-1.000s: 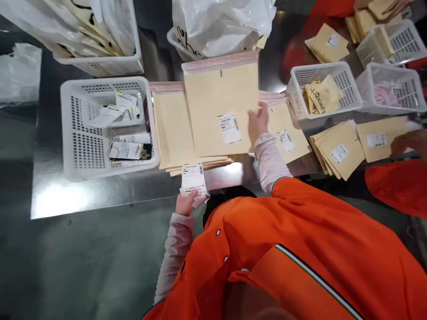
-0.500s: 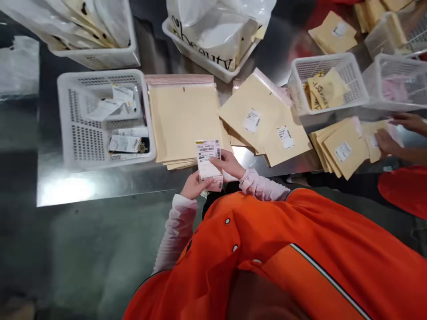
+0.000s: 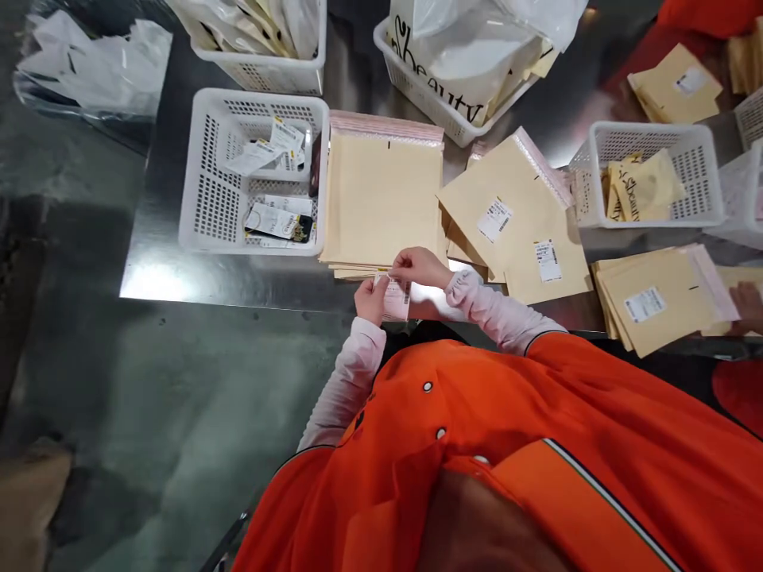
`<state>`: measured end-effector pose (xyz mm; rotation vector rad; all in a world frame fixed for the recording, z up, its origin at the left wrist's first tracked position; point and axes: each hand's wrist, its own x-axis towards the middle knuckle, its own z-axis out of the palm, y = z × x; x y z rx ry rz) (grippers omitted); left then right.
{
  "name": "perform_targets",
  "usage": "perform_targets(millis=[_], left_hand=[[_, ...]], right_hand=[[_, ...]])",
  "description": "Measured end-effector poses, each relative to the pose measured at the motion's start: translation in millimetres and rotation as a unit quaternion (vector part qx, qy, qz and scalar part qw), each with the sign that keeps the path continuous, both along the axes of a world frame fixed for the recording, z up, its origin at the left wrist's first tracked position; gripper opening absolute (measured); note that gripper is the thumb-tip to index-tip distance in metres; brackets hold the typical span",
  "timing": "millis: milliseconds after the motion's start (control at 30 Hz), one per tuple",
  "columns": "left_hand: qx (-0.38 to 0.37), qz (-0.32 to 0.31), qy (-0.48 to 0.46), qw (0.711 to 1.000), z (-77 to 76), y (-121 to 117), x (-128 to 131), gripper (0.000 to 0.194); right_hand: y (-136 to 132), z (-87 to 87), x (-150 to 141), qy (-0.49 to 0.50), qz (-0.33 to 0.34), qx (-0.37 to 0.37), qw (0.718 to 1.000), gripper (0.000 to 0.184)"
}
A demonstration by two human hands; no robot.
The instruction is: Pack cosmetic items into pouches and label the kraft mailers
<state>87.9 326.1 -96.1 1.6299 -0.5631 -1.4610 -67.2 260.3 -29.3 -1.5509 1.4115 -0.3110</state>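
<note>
My left hand (image 3: 370, 299) grips a small stack of white shipping labels (image 3: 396, 297) at the near edge of the steel table (image 3: 196, 280). My right hand (image 3: 420, 267) pinches the top edge of the same labels from above. Both hands sit just in front of a pile of blank tan padded envelopes (image 3: 385, 199). To the right lie labelled tan envelopes (image 3: 513, 214), fanned out.
A white basket (image 3: 218, 191) with paper slips stands left of the blank pile. Baskets of white bags (image 3: 465, 48) line the back. More baskets (image 3: 649, 179) and labelled envelopes (image 3: 656, 298) lie right, where another person's hand (image 3: 748, 302) shows.
A second ago my right hand laid a labelled envelope on the right pile, then came back to the labels. The labels are now lower and nearer my body; the view shifted left.
</note>
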Motion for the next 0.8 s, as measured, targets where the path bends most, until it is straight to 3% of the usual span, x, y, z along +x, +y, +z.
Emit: perform_targets(millis=[67, 167, 267, 333, 467, 533, 600, 667, 800], left_hand=[[0.018, -0.047, 0.053, 0.997, -8.1, -2, 9, 0.048], [0.065, -0.088, 0.104, 0.989, -27.7, 2, 25, 0.063], [0.125, -0.09, 0.096, 0.983, -50.4, 21, 38, 0.06], [0.167, -0.08, 0.078, 0.98, -61.2, 41, 44, 0.054], [0.22, -0.069, 0.058, 0.971, -62.7, 86, 57, 0.043], [0.226, -0.066, 0.055, 0.97, -56.3, 100, 65, 0.038], [0.224, -0.063, 0.054, 0.971, -49.7, 104, 73, 0.035], [0.212, -0.057, 0.049, 0.974, -45.3, 97, 78, 0.035], [0.176, -0.067, 0.03, 0.982, -39.8, 66, 76, 0.039]], right_hand=[[-31, -8.2, 2, 0.038, 0.005, -0.038, 0.999, 0.011], [-97, -28.7, 7, 0.101, -0.021, -0.133, 0.986, 0.015], [-157, -52.6, 12, 0.167, -0.06, -0.16, 0.971, 0.02], [-176, -63.8, 14, 0.193, -0.072, -0.162, 0.965, 0.032], [-163, -72.0, -6, 0.248, -0.18, -0.181, 0.934, 0.094], [-143, -73.4, -27, 0.279, -0.251, -0.123, 0.919, 0.103], [-122, -74.3, -46, 0.28, -0.283, -0.034, 0.917, 0.1], [-104, -73.7, -56, 0.268, -0.291, -0.001, 0.918, 0.089], [-87, -68.4, -53, 0.257, -0.311, -0.114, 0.908, 0.052]])
